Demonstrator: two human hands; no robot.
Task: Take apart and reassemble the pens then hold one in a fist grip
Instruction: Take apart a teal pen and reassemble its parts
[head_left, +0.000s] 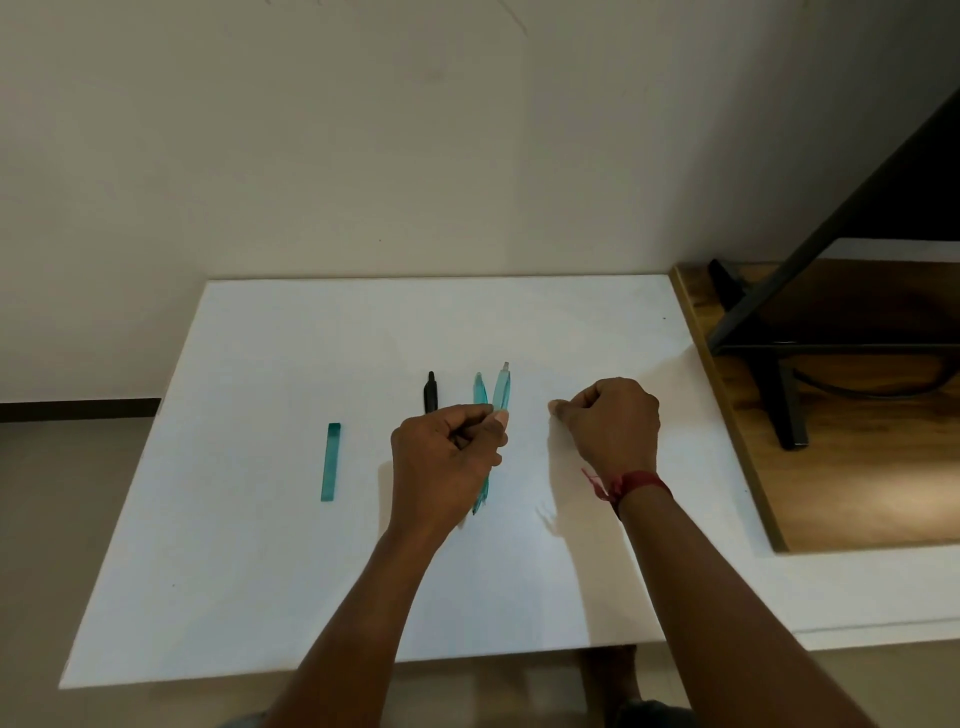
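L hand grips a clear teal plastic pen above the white table, hiding part of a black pen & a second teal pen. R hand is curled, fingertips pinched, can't tell on what. Left lies a flat teal strip; right, a wooden board w/ a black stand.

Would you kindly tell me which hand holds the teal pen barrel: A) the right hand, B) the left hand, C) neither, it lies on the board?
B: the left hand pinches the teal pen barrel between thumb and fingers; the right hand is apart from it.
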